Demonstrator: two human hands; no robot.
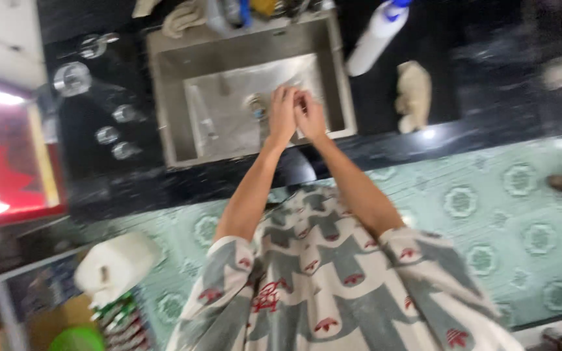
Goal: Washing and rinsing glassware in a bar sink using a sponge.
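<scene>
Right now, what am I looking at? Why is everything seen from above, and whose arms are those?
The picture comes from a small camera worn on a person's head, so you look down just as they do. The two bare arms are that person's own. The left hand and right hand are pressed together over a metal sink set in a dark counter. I cannot tell whether they hold anything, because the picture is blurry. On the counter stand upturned glasses, a white bottle with a blue top and a pale cloth. Below is a green patterned floor.
</scene>
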